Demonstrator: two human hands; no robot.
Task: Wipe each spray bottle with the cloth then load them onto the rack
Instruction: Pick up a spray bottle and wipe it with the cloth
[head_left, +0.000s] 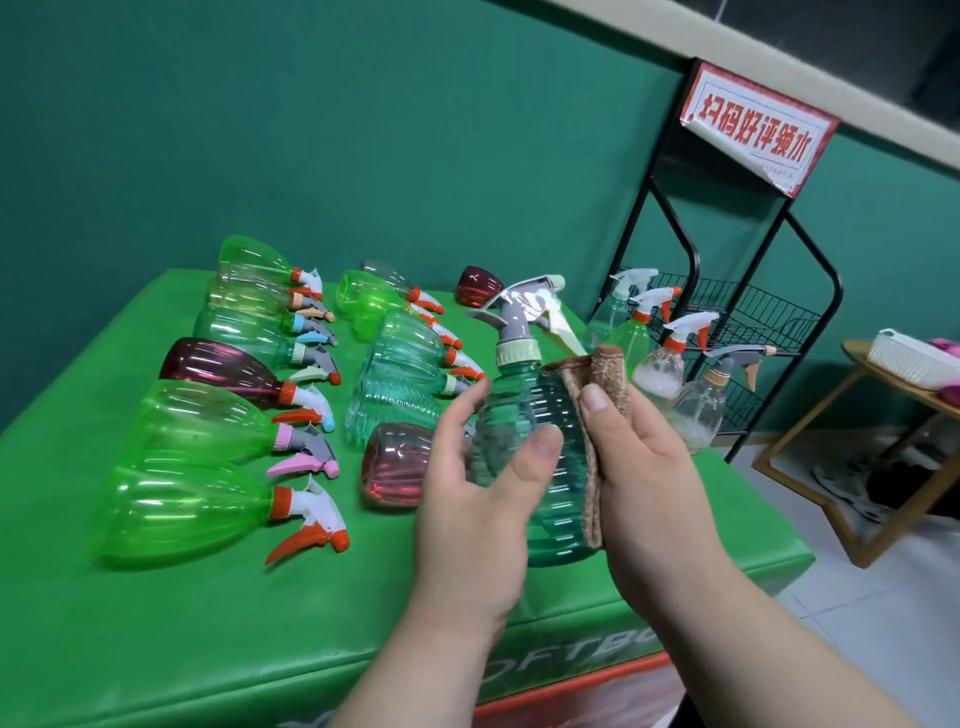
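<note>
Green padded table (218, 644) stands against teal wall (363, 130), beside black rack (727, 312).

Glossy ribbed clear plastic bottle (540, 457); rough brown cloth (610, 384); black metal wire rack (748, 312); smooth green padded top (260, 623).

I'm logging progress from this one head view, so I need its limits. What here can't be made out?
- Far side of the held teal bottle: hidden by the brown cloth and the right hand.
- Bottles behind it on the green table: partly covered by the left hand, so the count is uncertain.
- Rack lower shelves: hidden behind the table edge.
- Small print on the rack sign: too small.
</note>
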